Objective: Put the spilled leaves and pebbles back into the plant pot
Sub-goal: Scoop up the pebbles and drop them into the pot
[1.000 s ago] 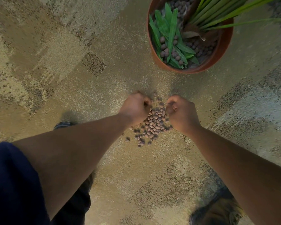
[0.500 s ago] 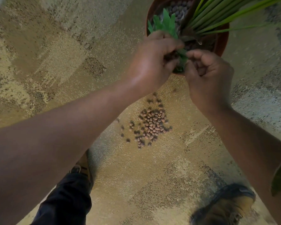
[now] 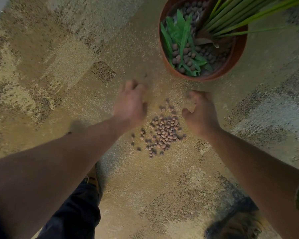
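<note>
Patterned carpet (image 3: 62, 69), shoe (image 3: 238, 225) lower right. Brown pebbles (image 3: 162, 133) heaped between left hand (image 3: 129, 106) and right hand (image 3: 201, 114); fingers loosely curled, blurred, holding nothing. Pot (image 3: 238, 54) beyond, leaves (image 3: 181, 40) inside.

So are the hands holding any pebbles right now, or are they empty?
Nothing can be seen in either: the left hand and right hand hang over the pebble pile, fingers loosely curled. The left hand is blurred.

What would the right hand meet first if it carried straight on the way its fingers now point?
Probably bare carpet. The right hand points up the picture, left of the plant pot, with the pebble pile beside it; depth is unclear.
</note>
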`<state>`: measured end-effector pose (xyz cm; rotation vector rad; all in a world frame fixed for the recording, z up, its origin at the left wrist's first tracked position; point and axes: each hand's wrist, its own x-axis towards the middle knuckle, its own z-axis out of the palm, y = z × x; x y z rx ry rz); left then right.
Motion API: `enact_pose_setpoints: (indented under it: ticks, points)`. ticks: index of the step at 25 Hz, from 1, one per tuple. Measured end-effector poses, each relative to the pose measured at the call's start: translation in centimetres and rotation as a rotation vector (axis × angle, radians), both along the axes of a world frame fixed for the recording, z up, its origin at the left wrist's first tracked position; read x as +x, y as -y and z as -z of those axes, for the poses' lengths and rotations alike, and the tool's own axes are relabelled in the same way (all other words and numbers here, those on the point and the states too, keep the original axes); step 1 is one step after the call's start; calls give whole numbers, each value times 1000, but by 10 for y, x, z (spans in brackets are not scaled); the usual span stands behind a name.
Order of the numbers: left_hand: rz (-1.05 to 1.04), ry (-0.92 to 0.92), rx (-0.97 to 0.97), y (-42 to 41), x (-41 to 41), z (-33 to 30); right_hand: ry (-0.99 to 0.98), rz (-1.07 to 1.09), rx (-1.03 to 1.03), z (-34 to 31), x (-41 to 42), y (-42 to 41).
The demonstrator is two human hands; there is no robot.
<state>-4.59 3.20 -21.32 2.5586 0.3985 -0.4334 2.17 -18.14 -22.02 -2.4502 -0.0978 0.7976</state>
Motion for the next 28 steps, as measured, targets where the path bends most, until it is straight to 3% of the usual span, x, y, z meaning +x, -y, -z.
enact_pose_setpoints:
  ticks: [2, 4, 8, 15, 20, 28]
  points:
    - [-166, -298, 51, -19, -35, 18, -59, 125, -32, 14, 4, -3]
    - [-209, -394, 18, -29, -61, 24, -104, 117, -93, 28, 4, -5]
    - [-125, -379, -65, -22, -85, 25, -99, -48, -204, 32, 2, -6]
    - [-32, -258, -187, -5, -85, 23, -94, -318, -122, 20, -21, -25]
    - [-45, -247, -173, 3, -85, 23, -77, -387, -193, 17, -31, -25]
    - [-12, -306, -156, 11, -104, 25, -94, -418, -133, 14, -45, -8]
